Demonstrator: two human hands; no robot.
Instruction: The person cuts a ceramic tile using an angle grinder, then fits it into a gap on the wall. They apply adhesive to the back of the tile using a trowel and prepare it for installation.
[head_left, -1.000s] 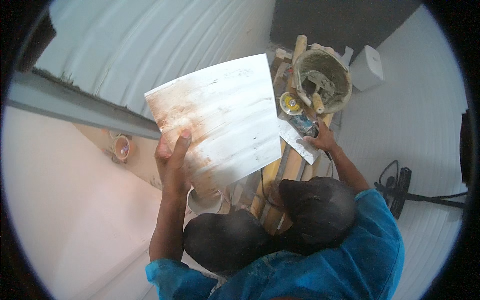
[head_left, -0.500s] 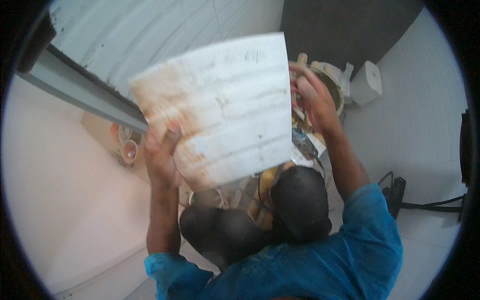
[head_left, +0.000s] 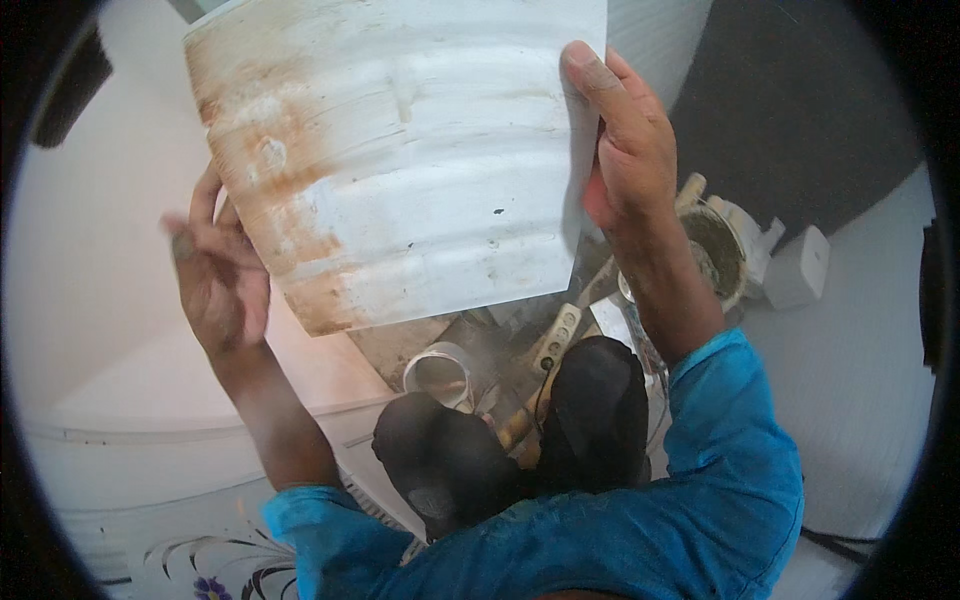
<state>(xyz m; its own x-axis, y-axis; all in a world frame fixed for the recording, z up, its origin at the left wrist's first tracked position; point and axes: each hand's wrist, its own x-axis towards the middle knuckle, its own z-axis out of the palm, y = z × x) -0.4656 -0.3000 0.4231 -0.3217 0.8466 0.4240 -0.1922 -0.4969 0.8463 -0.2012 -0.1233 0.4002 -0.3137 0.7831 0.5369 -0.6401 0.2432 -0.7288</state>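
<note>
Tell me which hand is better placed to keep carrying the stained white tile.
Right. The right hand wraps the upper right edge of the tile, thumb on its face. The left hand is blurred at the lower left edge; its grip looks looser.

Hidden behind the raised sheet, cut at the rim

The stained white sheet (head_left: 400,170) runs off the top edge and covers most fingers of the left hand (head_left: 215,280), which is blurred. The right hand (head_left: 625,140) shows only its back; its fingertips wrap out of sight. The bucket (head_left: 722,262) is half hidden by the right forearm, its contents unclear.
</note>
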